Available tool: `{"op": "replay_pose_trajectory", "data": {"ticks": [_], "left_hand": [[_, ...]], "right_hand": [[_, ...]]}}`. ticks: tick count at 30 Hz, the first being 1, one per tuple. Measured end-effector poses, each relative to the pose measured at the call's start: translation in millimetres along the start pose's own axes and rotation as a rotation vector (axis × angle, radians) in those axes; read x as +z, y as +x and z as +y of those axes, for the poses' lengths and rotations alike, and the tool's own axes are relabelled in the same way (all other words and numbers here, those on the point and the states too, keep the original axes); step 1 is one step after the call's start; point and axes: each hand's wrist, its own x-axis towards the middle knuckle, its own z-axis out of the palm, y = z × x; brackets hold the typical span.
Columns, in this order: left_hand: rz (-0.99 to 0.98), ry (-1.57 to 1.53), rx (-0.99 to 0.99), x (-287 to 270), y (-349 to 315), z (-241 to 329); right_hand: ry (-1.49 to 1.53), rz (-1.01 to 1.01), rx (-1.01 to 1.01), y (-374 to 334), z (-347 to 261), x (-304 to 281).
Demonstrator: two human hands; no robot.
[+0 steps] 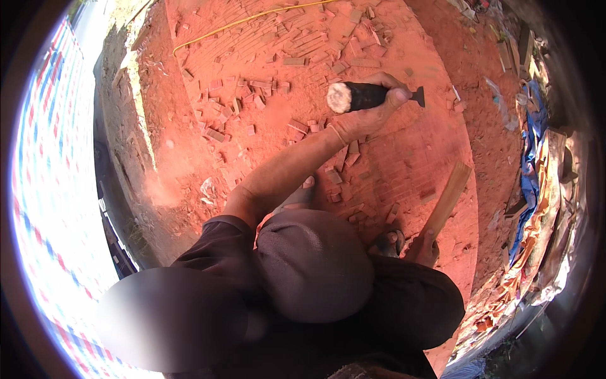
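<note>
My left arm reaches out over the red-dusted ground. My left hand (pixel 377 117) is closed around a tool with a thick black handle (pixel 369 96). The handle's round, pale butt end faces left, and a small dark flared blade (pixel 418 96) sticks out past the fingers on the right. Lower right, beside my dark-clothed knee, my right hand (pixel 427 250) grips the near end of a narrow wooden strip (pixel 449 194). The strip slants up and away to the right, apart from the tool. Part of the right hand's fingers is hidden behind the strip and knee.
Small wood offcuts (pixel 221 114) lie scattered over the large red-dusted sheet (pixel 416 151). A yellow cord (pixel 252 19) crosses its far side. Blue sheeting (pixel 533 158) and debris line the right. Striped sheeting (pixel 57 189) stands left. My feet (pixel 303 192) are close by.
</note>
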Motion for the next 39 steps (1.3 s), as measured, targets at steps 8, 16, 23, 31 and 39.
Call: {"op": "replay_pose_trajectory", "data": {"ticks": [8,16,23,31,39], "left_hand": [[0.031,0.268,-0.062,-119.4,-101.8,32.8],[0.326,1.134,-0.272,-221.5,-176.5,179.2],[0.144,0.291,0.112,-125.4,-76.4,100.7],[-0.022,0.131,-0.037,-96.2,-60.6,34.1],[-0.009,0.798,0.030,-140.9,-67.8,142.0]], "right_hand": [[0.022,0.104,0.067,-15.4,-10.9,2.3],[0.057,-0.007,0.049,-2.5,-9.0,0.7],[-0.002,-0.088,0.046,-1.5,-7.4,2.4],[0.057,-0.221,0.030,2.1,1.0,-11.0],[0.091,-0.210,0.070,19.8,19.0,-10.3]]}}
